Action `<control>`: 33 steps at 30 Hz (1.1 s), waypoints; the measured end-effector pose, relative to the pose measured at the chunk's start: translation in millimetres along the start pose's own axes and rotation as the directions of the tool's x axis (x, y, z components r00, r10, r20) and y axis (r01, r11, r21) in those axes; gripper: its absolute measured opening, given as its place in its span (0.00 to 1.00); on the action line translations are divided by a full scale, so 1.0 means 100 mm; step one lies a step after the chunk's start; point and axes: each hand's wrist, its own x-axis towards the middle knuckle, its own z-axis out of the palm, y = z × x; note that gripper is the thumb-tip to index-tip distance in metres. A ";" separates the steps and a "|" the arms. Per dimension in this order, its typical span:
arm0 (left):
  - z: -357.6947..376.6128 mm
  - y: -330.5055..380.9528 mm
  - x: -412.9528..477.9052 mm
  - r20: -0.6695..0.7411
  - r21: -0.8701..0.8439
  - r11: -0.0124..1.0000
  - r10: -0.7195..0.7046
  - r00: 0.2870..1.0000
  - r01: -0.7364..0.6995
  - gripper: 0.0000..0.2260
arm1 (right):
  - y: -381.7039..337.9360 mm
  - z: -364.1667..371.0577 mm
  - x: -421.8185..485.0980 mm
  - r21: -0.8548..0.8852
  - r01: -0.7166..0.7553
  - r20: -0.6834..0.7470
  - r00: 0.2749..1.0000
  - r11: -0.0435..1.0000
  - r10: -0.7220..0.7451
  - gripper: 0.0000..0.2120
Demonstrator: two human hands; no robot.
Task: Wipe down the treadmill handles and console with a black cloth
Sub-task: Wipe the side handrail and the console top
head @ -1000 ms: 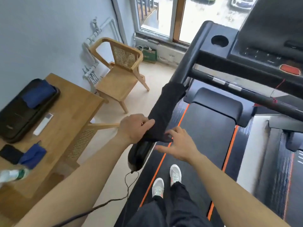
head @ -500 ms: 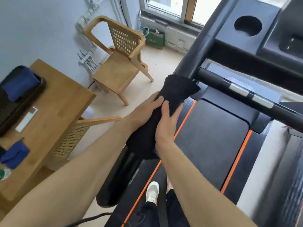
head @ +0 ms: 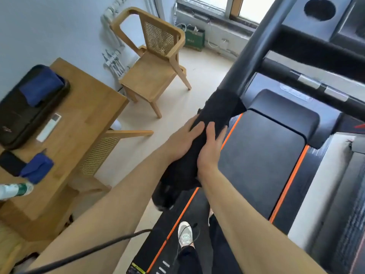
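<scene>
The treadmill's left handle [head: 254, 48] runs as a black bar from the console [head: 308, 30] at the top right down toward me. A black cloth [head: 221, 109] is wrapped around its lower stretch. My left hand [head: 182, 138] grips the cloth-covered handle from the left, fingers curled over it. From the right side my right hand [head: 209, 149] presses on the cloth, its fingers lying fairly straight along the bar. The handle's glossy near end [head: 164, 196] shows just below the cloth.
A black crossbar [head: 308, 84] with silver sensors spans the front. The belt [head: 256, 165] with orange stripes lies below, my shoe [head: 185, 234] on it. Left of the treadmill stand a wooden chair [head: 154, 64] and a wooden table [head: 79, 119] with blue cloths, a remote and a black case. A cable [head: 94, 248] crosses the floor.
Both hands have slid with the cloth up the handle from its near end. My right hand, hovering open beside it a second ago, now presses on the cloth.
</scene>
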 end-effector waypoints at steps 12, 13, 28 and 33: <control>0.07 0.31 0.43 0.132 -0.111 0.993 0.052 0.990 -0.038 0.19 | -0.32 0.02 0.54 -0.022 0.104 -0.002 0.995 0.994 -0.104 0.37; 0.05 0.22 0.34 0.124 -0.117 0.992 0.059 0.991 -0.044 0.21 | -0.29 0.02 0.46 -0.022 0.112 -0.003 0.994 0.993 -0.112 0.38; -0.07 -1.12 -0.97 -0.074 -0.466 0.884 0.012 0.997 -0.046 0.19 | 1.44 -0.20 -1.65 -0.341 0.308 0.215 0.945 0.888 -0.246 0.34; -0.17 -1.00 -0.80 0.065 -0.610 0.786 -0.072 0.995 0.097 0.19 | 1.54 -0.05 -1.65 -0.366 0.323 0.116 0.946 0.873 -0.301 0.40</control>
